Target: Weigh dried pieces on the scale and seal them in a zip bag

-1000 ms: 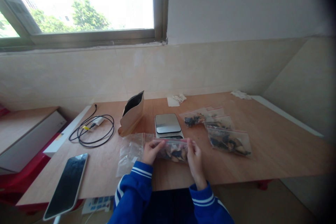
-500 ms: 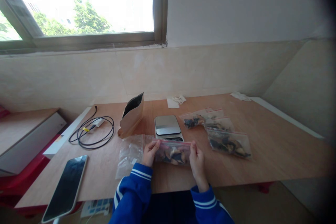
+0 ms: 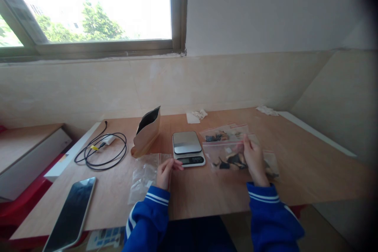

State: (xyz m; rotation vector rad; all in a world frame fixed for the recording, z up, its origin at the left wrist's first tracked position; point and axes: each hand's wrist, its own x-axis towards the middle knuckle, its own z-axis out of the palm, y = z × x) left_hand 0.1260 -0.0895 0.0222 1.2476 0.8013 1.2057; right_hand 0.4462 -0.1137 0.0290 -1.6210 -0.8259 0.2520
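Note:
In the head view, my right hand [image 3: 254, 161] pinches the top right corner of a zip-lock bag [image 3: 226, 157]. Dark and tan dried pieces lie in the bottom of this clear bag, which has a red strip along its top. My left hand [image 3: 165, 172] has let its fingers come apart and holds nothing. It hovers by the front left corner of a kitchen scale [image 3: 187, 143], beside several clear plastic bags [image 3: 141, 179] lying flat. More filled zip-lock bags [image 3: 220, 134] lie behind and to the right of the held one, partly hidden by it and my right hand.
A brown paper pouch [image 3: 148, 132] stands with its mouth open left of the scale. Further left are a coiled black cable [image 3: 100, 168] with a white adapter [image 3: 108, 139] and a phone [image 3: 71, 212] at the table edge. Crumpled tissue [image 3: 201, 114] lies near the wall.
My right hand has carried the filled zip-lock bag rightward, toward the other filled bags. My left hand has released it and stayed near the same place. The scale's front now shows.

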